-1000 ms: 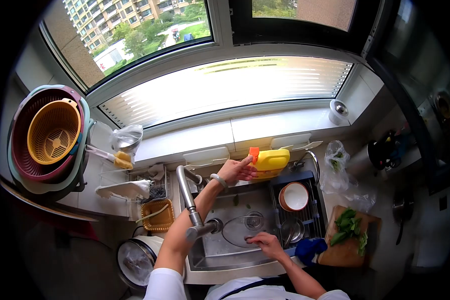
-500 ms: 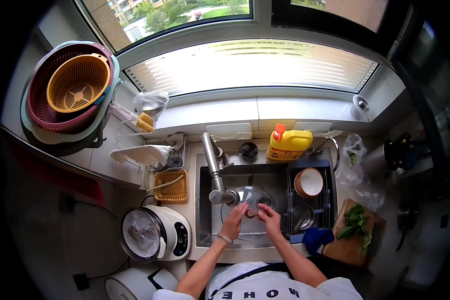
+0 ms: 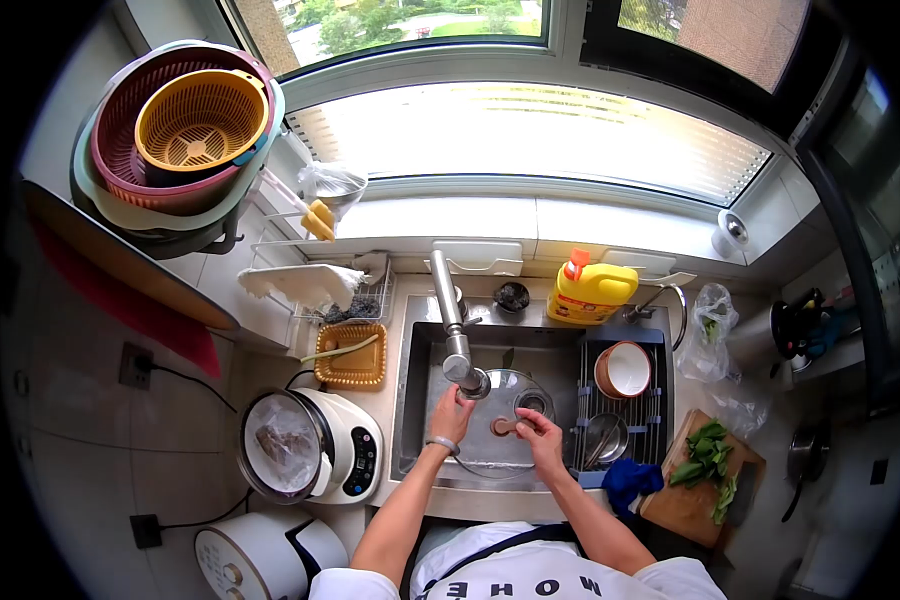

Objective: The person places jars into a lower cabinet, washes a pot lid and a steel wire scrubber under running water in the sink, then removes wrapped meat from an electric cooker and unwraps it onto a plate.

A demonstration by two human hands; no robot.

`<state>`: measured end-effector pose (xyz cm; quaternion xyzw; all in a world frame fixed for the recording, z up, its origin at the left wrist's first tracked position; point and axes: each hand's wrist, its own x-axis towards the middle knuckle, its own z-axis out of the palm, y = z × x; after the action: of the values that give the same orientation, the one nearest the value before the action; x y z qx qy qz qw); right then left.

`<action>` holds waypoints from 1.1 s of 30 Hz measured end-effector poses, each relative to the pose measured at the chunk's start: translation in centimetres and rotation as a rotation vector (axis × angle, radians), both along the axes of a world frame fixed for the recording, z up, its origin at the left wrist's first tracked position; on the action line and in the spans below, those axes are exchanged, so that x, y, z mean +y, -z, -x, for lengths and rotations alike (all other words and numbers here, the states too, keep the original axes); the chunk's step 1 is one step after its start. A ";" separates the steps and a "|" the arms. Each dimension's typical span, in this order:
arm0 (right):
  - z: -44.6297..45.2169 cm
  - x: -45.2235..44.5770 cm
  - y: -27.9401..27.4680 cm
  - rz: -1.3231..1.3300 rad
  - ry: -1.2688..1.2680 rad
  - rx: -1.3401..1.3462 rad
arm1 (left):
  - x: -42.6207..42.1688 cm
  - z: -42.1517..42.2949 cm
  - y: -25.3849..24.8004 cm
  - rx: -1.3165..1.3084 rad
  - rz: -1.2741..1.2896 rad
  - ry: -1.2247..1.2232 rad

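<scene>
So, glass lid [image 3: 496,447]: in the sink [image 3: 426,345], to the left of the dish rack [image 3: 653,345], the drain showing through it.
Right hand [image 3: 543,441]: thumb and fingers pinched together on the brown knob [image 3: 502,427]; the glass reaches leftward from the fingertips.
Left hand [image 3: 452,416]: fingertips right by the tap head [image 3: 459,369], beside the lid's left edge; whether they grip it, I cannot tell.
Knob: a firm pinch suits best (wet glass is probably slippery), rim clear of the sink walls.
Tap head: a light touch should do, wrist off the lid.
</scene>
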<state>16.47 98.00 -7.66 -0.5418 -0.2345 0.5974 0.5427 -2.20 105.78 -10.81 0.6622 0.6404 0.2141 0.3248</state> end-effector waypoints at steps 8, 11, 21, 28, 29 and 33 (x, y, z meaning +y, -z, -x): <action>-3.4 0.7 -2.2 -0.113 -0.147 -0.254 | 2.7 0.1 0.6 -0.303 0.151 -0.212; -5.4 1.9 -1.3 -0.261 -0.181 -1.188 | 4.0 0.9 5.0 -0.258 0.157 -0.121; -0.7 1.9 2.7 0.012 -0.074 0.184 | 1.5 -7.8 2.6 0.260 -0.226 0.216; -1.6 2.0 4.8 0.021 0.120 0.281 | -2.2 -7.5 -3.6 0.281 -0.366 0.701; -2.0 1.8 4.8 0.096 0.145 0.382 | -2.6 -6.6 -3.6 0.280 -0.365 0.703; -2.8 2.1 3.1 0.096 0.205 0.437 | -3.3 -1.4 -2.1 0.300 -0.430 0.689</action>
<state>19.22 100.05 -10.80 -0.4461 -0.0267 0.6527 0.6118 -0.77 102.47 -8.70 0.9137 0.3630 0.1230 0.1351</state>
